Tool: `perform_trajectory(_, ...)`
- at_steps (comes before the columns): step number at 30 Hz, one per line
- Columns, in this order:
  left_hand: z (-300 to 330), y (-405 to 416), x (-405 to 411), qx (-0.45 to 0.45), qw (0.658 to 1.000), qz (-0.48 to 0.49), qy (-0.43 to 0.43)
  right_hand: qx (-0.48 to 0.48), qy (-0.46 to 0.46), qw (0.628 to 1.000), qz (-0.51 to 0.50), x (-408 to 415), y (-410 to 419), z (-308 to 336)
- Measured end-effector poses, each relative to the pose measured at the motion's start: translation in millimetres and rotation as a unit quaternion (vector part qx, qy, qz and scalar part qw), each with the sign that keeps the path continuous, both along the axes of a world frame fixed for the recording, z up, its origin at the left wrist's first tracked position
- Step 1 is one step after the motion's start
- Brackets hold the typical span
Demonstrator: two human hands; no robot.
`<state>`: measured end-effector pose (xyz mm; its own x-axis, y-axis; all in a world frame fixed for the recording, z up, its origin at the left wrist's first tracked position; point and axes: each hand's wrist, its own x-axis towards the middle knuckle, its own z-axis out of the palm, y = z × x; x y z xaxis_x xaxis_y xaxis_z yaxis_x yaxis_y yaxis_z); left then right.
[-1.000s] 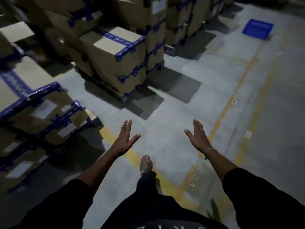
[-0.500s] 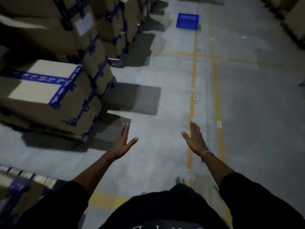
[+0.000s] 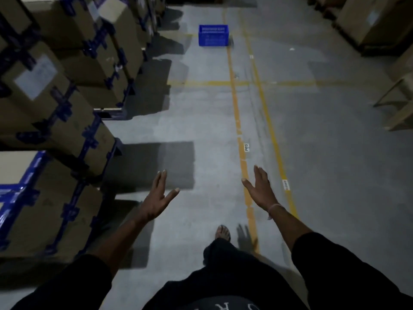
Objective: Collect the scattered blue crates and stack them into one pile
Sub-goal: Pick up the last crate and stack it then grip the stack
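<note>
I'm in a dim warehouse aisle: grey floor [image 3: 212, 121], yellow lines [image 3: 237, 113], strapped cartons [image 3: 67, 121] along the left edge. One blue crate [image 3: 213, 35] sits upright at the floor's far end, just left of the lines, well apart from me. My left hand [image 3: 156, 201] and right hand [image 3: 260, 191] are both held out flat, fingers straight, holding nothing. The crate looks like rigid, light plastic; I'd judge gripping its two opposite rims with both hands safest.
</note>
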<state>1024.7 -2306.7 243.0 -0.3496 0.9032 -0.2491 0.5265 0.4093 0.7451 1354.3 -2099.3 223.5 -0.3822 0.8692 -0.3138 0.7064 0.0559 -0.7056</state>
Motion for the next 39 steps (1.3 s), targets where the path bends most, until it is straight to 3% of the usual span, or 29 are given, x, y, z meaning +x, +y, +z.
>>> perform_trajectory(12,28,262,-112,0.035,0.999,0.014,0.002,0.027,-0.020,0.999,0.017,-117,266,44)
perform_trajectory(23,4,514,-281,0.058,0.998,0.019,-0.020,0.039,-0.033,0.999,-0.006,-270,505,21)
perform_trajectory(33,30,743,-419,0.030,0.996,-0.086,0.004,0.026,-0.017,0.998,-0.054,-400,695,31)
perform_trajectory(39,13,877,-473,0.020,0.996,-0.088,-0.015,0.006,-0.012,0.998,-0.062,-448,827,17)
